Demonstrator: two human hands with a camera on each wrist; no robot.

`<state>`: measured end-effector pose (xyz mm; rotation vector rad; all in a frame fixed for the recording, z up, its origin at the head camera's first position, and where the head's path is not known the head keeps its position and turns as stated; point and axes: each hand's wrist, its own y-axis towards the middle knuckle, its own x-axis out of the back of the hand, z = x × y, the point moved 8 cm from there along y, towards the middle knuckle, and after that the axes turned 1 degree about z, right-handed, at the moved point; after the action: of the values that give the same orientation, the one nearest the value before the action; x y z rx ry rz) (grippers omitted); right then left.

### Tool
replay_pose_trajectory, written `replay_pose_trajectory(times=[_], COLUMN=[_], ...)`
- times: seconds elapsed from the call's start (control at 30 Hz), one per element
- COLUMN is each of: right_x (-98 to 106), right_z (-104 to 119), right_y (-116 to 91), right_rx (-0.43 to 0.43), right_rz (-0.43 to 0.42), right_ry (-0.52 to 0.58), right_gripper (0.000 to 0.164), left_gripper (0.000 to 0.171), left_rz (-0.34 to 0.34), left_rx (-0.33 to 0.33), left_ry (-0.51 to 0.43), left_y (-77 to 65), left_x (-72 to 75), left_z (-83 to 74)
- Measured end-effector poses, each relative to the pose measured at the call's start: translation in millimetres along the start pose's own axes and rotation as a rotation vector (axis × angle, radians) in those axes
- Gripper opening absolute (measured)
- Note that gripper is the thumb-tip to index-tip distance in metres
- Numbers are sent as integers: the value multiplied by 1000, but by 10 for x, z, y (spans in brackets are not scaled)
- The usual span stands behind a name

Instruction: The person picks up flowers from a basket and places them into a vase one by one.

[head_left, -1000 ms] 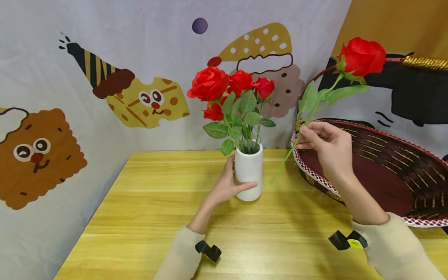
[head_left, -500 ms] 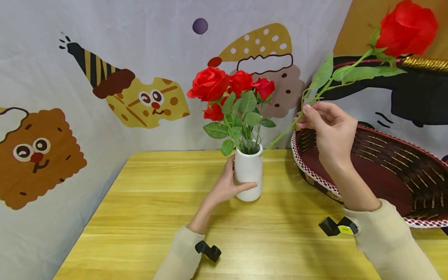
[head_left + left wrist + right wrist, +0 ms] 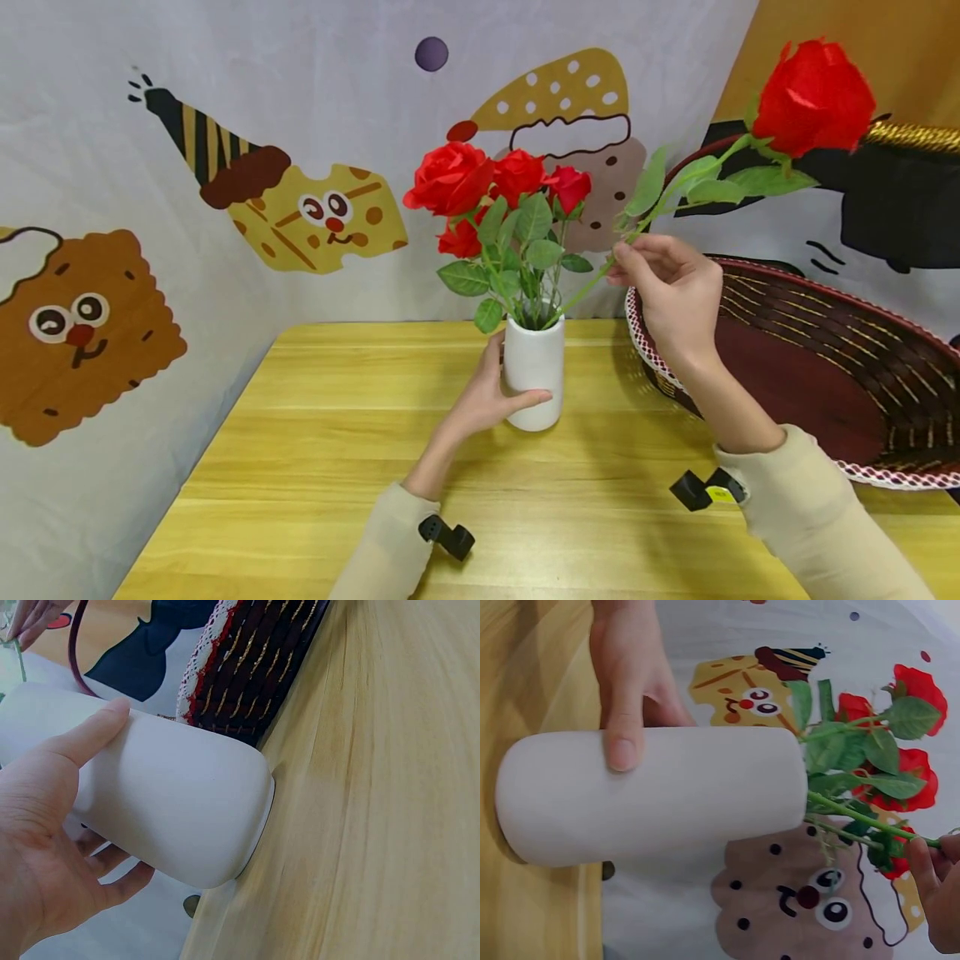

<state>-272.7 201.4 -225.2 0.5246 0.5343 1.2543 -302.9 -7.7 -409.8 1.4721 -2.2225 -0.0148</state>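
Note:
A white vase (image 3: 536, 367) stands upright on the wooden table with several red roses (image 3: 452, 179) and green leaves above its mouth. My left hand (image 3: 491, 396) grips the vase from its left side, thumb across the front; the left wrist view shows the fingers curling behind the white wall (image 3: 172, 795). Between thumb and fingertips my right hand (image 3: 675, 292) pinches the green stem of a single rose (image 3: 813, 100), which leans to the upper right. In the right wrist view the stem (image 3: 855, 814) runs from my fingers into the vase's mouth; its lower end is hidden inside.
To the right sits a dark red woven basket (image 3: 787, 375) with a lace-trimmed rim and a handle wound in gold. The wooden table (image 3: 337, 475) reaches back to a cloth backdrop (image 3: 337, 75) printed with cartoon food.
My right hand rose, then moved left and a little down, bringing the rose's stem end from beside the vase into its mouth. My left hand stayed on the vase.

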Motion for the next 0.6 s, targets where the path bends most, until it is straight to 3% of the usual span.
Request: replay_pose_trajectory(times=[0.17,0.6], right_x=[-68,-213], right_z=[-85,-296], right_y=[-78,-221], right_rx=[-38,-80], right_rz=[38,93], right_ry=[-128,-138], right_gripper=[15,18], left_gripper=[102,104], left_rz=[1,8], left_rx=[8,10], left_ry=[8,17], left_y=[2,5], left_x=[0,-1], left_z=[8,-3])
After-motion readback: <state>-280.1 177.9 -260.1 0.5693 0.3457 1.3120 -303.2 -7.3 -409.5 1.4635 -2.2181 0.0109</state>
